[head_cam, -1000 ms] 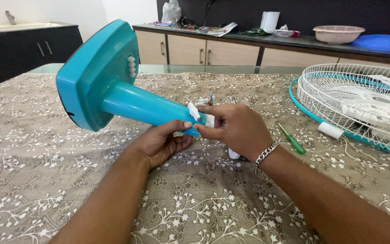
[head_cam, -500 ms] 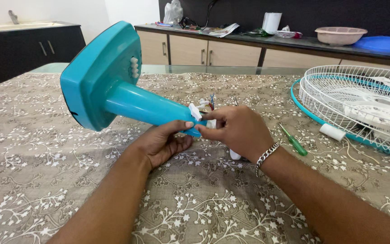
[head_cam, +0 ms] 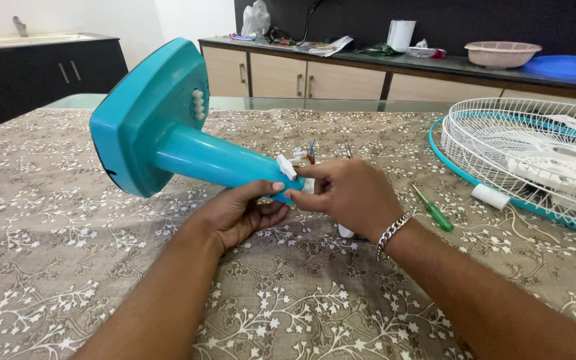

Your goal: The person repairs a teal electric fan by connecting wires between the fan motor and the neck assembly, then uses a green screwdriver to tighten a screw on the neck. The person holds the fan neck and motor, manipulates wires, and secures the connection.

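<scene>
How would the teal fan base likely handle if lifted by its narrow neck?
The teal fan base looks like rigid moulded plastic, so probably stiff. Its wide foot sits far from the left hand, so likely end-heavy. The glossy neck may be slippery.

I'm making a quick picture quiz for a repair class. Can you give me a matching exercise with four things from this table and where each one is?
Things:
1. teal fan base
2. green screwdriver
3. white wire fan guard
4. pink basin

Places:
A. on the dark counter at the back
B. lying flat at the table's right edge
C. on the tablecloth just right of the right hand
D. tipped on its side, neck held in the left hand

Pairs: 1-D, 2-C, 3-B, 4-A
</scene>
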